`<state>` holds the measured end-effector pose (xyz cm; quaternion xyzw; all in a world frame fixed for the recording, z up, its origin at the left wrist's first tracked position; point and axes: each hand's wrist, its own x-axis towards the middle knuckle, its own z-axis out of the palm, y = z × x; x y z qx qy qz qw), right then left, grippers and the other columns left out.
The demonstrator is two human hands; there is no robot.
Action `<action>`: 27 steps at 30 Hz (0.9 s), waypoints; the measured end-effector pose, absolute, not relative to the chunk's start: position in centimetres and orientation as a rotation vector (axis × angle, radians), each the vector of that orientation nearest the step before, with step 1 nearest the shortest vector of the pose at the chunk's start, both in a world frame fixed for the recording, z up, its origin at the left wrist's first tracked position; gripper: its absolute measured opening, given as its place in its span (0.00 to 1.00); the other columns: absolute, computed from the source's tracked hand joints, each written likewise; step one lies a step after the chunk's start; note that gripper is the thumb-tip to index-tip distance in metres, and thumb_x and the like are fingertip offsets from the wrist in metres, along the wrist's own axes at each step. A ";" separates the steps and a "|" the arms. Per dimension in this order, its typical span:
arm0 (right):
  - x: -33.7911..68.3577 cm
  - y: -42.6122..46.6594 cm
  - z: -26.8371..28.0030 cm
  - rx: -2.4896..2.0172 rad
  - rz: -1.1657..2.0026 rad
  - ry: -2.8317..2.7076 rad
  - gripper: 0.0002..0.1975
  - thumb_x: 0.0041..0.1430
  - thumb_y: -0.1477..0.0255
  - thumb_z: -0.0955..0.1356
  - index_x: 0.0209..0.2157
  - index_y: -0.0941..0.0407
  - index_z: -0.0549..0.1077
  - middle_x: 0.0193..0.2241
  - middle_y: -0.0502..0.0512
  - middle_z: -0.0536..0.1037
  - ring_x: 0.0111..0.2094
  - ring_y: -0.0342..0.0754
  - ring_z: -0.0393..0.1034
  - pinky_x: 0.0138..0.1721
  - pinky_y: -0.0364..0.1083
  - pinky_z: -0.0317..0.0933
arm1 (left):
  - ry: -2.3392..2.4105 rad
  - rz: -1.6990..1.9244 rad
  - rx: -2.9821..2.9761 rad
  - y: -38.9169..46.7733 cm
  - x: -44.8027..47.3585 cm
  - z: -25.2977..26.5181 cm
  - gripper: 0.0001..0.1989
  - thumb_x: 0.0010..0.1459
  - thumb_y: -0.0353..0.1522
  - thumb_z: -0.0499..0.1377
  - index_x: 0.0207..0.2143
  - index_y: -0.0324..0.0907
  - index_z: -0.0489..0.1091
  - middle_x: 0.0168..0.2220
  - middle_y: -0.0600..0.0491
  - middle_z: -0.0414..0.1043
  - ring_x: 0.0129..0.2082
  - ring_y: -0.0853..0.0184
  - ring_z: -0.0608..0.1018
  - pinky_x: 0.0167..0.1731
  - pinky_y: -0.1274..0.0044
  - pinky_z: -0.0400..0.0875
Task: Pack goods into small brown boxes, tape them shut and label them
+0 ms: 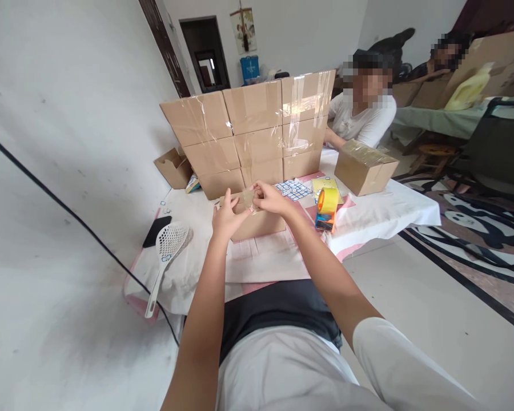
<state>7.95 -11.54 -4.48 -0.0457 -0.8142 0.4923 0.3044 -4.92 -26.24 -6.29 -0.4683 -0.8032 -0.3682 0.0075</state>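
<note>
On the table in front of me lies a small cardboard box (261, 225) with shiny clear packing tape (252, 209) along its top. My left hand (229, 218) rests at the box's left end, fingers spread and thumb reaching over the top toward the tape. Curled over the top from the right, my right hand (270, 200) has its fingers pinched together at the tape; exactly what sits between the fingertips is partly hidden. A tape dispenser (326, 208) with a yellow roll stands to the right of the box.
Behind the box rises a stack of taped cardboard boxes (257, 128). Another taped box (365, 168) sits at right, near a seated person (364, 114). A white slotted skimmer (171, 242) and a black phone-like object (153, 233) lie left. An open carton (174, 168) stands by the wall.
</note>
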 end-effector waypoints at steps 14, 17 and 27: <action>7.6 -11.9 -4.0 -0.355 1.060 -2.065 0.05 0.52 0.72 0.68 0.31 0.54 0.67 0.28 0.49 0.74 0.32 0.46 0.68 0.35 0.44 0.59 | -2.669 -1.207 -1.460 -26.4 -4.3 -5.4 0.54 0.56 0.52 0.65 0.74 0.51 0.37 0.67 0.43 0.66 0.73 0.52 0.58 0.71 0.49 0.34; 7.5 -11.7 -3.9 -0.368 1.090 -2.053 0.03 0.54 0.71 0.68 0.30 0.55 0.68 0.29 0.50 0.75 0.32 0.47 0.69 0.36 0.45 0.60 | -2.673 -1.199 -1.467 -26.4 -4.2 -5.2 0.53 0.57 0.51 0.64 0.74 0.51 0.38 0.67 0.42 0.66 0.73 0.52 0.57 0.70 0.49 0.34; 7.4 -11.7 -4.4 -0.420 1.166 -2.062 0.03 0.56 0.74 0.66 0.34 0.55 0.69 0.24 0.48 0.75 0.25 0.44 0.67 0.28 0.42 0.58 | -2.726 -1.126 -1.454 -26.6 -3.9 -4.9 0.53 0.58 0.53 0.62 0.75 0.49 0.36 0.68 0.45 0.65 0.72 0.53 0.59 0.71 0.52 0.34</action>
